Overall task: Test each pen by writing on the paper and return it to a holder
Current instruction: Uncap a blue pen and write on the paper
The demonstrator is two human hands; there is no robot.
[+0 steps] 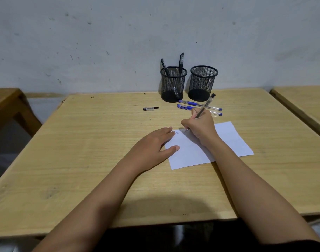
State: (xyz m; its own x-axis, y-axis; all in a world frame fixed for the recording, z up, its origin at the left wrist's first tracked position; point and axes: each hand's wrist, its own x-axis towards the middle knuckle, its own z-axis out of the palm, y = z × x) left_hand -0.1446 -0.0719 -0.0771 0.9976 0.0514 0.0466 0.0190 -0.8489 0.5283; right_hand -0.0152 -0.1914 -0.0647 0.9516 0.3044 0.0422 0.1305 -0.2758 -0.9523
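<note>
Nearest, two bare forearms over pale wooden table. Further in, left hand flat, fingers straight, pressing left edge of white sheet of paper. Beyond, loose black-and-clear pen cap lying crosswise. Against wall, left black mesh holder with two black pens leaning inside. On paper, right hand gripping clear-barrelled pen: tip down-left on sheet, long axis slanting up-right, away. Behind, right black mesh holder; two blue capped pens lying left-to-right before it.
</note>
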